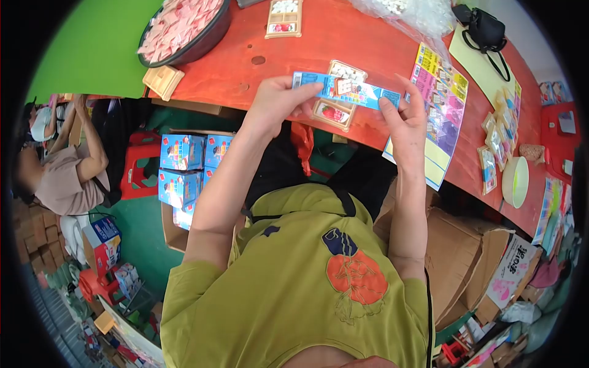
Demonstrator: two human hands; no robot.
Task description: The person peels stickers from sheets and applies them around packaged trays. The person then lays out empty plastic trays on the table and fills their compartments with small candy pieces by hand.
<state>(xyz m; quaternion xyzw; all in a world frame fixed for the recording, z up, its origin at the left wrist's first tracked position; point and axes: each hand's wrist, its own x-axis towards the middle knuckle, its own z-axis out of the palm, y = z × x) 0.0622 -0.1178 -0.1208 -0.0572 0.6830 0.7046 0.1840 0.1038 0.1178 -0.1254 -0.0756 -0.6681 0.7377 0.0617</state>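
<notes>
A blue printed paper strip [361,92] is stretched level between my two hands. My left hand [277,101] pinches its left end, the thumb lying on top. At the other end my right hand [405,119] grips it between thumb and fingers. Under the strip, on the red table, lies a beige compartment tray [342,126] with white pieces and a strawberry-printed packet in it. The strip hides the tray's middle. Right of my right hand are printed sheets [438,107] in yellow, pink and purple.
A black tub [211,38] of pink packets stands at the table's far left, near an unfilled tray [163,81]. Another filled tray [283,18] sits farther back. Wrapped packs [500,132] and a pale bowl [515,182] lie right. Blue boxes [182,152] fill a carton; a person [73,175] sits left.
</notes>
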